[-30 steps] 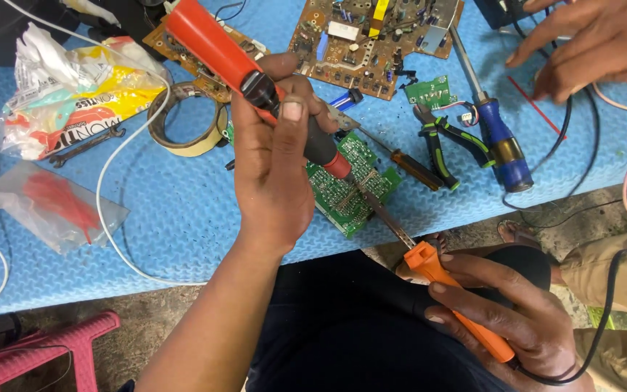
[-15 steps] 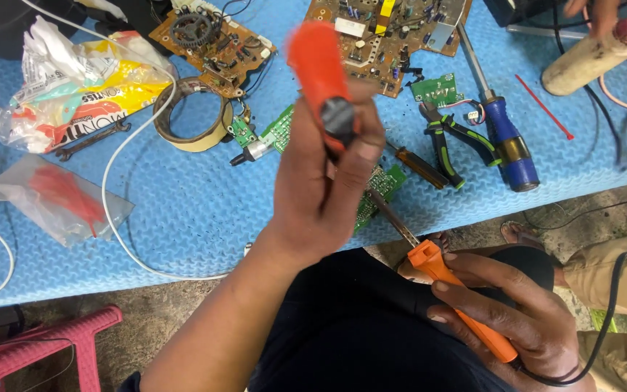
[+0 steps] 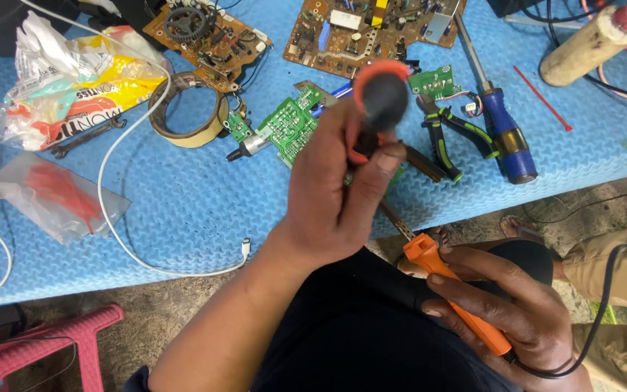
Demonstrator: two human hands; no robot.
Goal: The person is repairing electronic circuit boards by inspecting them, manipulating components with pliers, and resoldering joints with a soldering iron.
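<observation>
1. Leftmost, a crumpled yellow-and-white plastic bag (image 3: pixel 67 83) is seen on the blue foam mat (image 3: pixel 183 218), with a clear pouch of red pieces (image 3: pixel 56 197) below it and a white cable (image 3: pixel 121 181) looped past both.
2. Next, a brown tape ring (image 3: pixel 189 109) is noted just beside a small green circuit board (image 3: pixel 292 123); a brown circuit board with a black gear (image 3: pixel 208 36) lies above them.
3. Centrally, the left hand (image 3: pixel 335 203) is raised over the mat's near edge, fingers clamped round an orange-and-black tool handle (image 3: pixel 380 91) pointed end-on at the camera.
4. Lower right, the right hand (image 3: pixel 509 312) is closed on an orange-handled soldering iron (image 3: pixel 459 301), held off the mat above the lap; its metal tip (image 3: pixel 398 221) runs up behind the left hand.
5. Rightward, green-and-black pliers (image 3: pixel 448 134), a blue-handled screwdriver (image 3: pixel 506 138) and a pale cylinder (image 3: pixel 585 45) lie on the mat.
</observation>
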